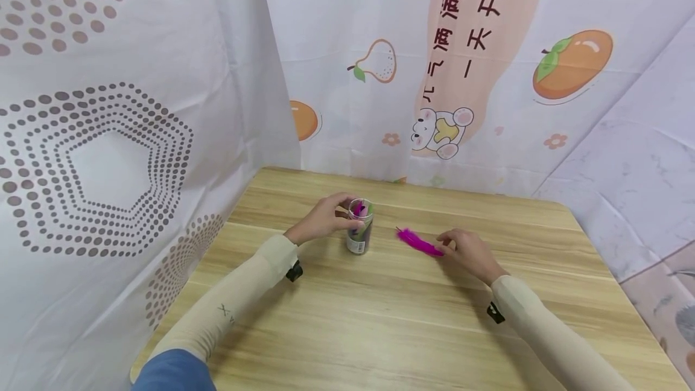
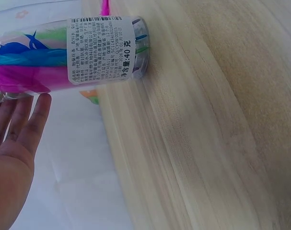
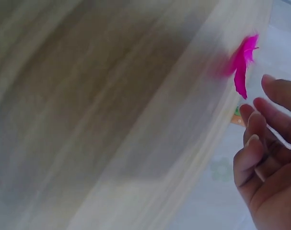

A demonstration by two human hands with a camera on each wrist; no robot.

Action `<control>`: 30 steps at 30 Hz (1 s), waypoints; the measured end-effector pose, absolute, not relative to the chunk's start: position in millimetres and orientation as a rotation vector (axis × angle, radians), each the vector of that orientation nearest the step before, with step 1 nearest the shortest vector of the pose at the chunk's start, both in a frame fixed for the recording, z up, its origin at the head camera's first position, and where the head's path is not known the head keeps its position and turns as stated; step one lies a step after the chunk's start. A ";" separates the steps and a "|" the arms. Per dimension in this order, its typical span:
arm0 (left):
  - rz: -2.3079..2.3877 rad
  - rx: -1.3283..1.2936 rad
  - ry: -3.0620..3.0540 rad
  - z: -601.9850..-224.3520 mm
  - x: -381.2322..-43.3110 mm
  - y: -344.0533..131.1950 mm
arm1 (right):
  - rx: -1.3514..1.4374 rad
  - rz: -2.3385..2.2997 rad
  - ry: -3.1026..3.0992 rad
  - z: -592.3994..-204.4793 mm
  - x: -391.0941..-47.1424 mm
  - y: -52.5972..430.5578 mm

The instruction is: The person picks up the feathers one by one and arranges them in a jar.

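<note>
A clear plastic jar (image 1: pixel 356 246) stands upright on the table. My left hand (image 1: pixel 324 217) holds it near the rim, thumb in front and fingers behind. Pink, blue and green feathers (image 2: pixel 32 60) show through the jar wall, beside a white printed label (image 2: pixel 102 48). To the right of the jar, a bright pink feather (image 1: pixel 417 242) lies on the wood. My right hand (image 1: pixel 471 253) hovers at its right end. In the right wrist view, thumb and fingers stand apart, close to the tip of the feather (image 3: pixel 242 64), with nothing gripped between them. The left thumb is hidden in the left wrist view.
The wooden table (image 1: pixel 347 318) reaches back to a printed white curtain (image 1: pixel 336 107). Another dotted curtain (image 1: pixel 108 168) hangs along the left edge. A black wrist strap piece (image 1: pixel 294 271) shows under the left cuff, and a second strap piece (image 1: pixel 495 312) under the right.
</note>
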State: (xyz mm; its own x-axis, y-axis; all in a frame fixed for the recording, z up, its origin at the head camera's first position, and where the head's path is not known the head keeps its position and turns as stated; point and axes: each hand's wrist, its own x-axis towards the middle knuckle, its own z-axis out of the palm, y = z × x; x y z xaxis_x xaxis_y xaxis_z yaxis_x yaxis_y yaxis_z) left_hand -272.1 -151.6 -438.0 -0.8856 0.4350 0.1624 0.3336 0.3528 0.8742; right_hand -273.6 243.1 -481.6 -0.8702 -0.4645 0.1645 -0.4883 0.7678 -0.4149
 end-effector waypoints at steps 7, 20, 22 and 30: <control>1.597 0.721 2.496 -438.9 -273.3 -151.6 | 0.696 0.753 -2.936 -486.0 -270.5 239.1; 1.610 0.717 2.489 -439.8 -272.1 -152.0 | 0.639 0.751 -2.995 -494.6 -268.7 232.8; 1.616 0.721 2.488 -440.5 -272.7 -152.1 | 0.630 0.783 -3.000 -494.2 -269.1 232.1; 1.621 0.711 2.478 -438.7 -270.6 -151.6 | 0.583 0.881 -3.034 -492.0 -268.0 231.3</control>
